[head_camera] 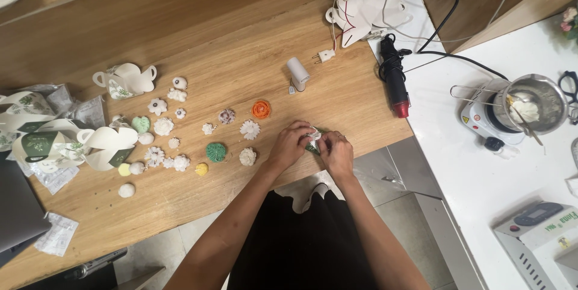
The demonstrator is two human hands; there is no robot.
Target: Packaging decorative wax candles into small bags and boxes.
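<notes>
Left hand (289, 145) and right hand (337, 152) met at wooden counter (241, 37) edge, both grips clamped on small white-and-green wrapped piece (313, 140); green round flower-shaped piece (216, 152) lay near left.

left hand (289, 145) and right hand (337, 152) are covering most of a small white-green piece (313, 140) | grey device (545, 236) is running off the right edge | laptop (18, 208) is running off the left edge

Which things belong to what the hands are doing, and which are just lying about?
In hand: left hand, right hand, small white-and-green wrapped piece.

Lying about: orange rosette, green round disc, black heat gun, steel pot on hotplate.
</notes>
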